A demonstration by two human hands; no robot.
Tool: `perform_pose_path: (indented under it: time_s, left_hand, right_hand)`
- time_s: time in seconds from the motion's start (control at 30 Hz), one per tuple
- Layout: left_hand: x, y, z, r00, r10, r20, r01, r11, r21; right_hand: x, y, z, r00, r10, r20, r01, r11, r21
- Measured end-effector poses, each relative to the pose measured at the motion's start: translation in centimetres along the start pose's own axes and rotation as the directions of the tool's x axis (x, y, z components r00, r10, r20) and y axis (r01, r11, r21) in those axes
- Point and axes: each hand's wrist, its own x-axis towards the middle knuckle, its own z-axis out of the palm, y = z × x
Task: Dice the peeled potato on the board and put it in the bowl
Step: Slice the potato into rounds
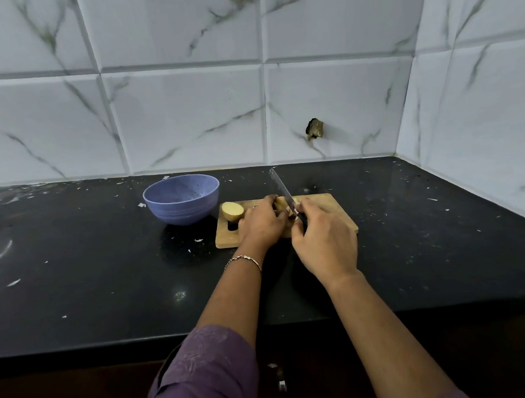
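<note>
Potato is in two parts on the cutting board, and both are out past the person's arms. Closest to me, a purple sleeve (204, 374) covers the left upper arm, and a thin bracelet (243, 260) circles that wrist. Both forearms reach out over the black speckled counter (86, 280).

The right hand (324, 241) is wrapped around the dark handle of a knife (283, 191), whose blade slants up and away from the board. The left hand (263, 221) lies just beside it, fingers curled over one potato piece (280, 204) and pinning it to the wooden cutting board (330, 221). Only a pale sliver of that piece shows between the fingers and the blade.

At the board's far left corner the other potato half (233, 210) rests apart from the hands, its pale yellow cut face showing. A blue-purple bowl (181, 198) stands on the counter just beside that corner, to the left. Behind everything rises the white marbled tile wall (182, 110), with a rough dark hole (314, 128) broken into one tile.
</note>
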Motion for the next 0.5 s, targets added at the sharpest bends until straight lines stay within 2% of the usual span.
perform_pose_path:
  time_s: [0.5]
  left_hand:
    - [-0.39, 0.3, -0.44, 0.999, 0.002, 0.042, -0.002, 1.0, 0.006]
  right_hand:
    - [0.78, -0.13, 0.15, 1.0, -0.013, 0.024, 0.012, 0.999, 0.052]
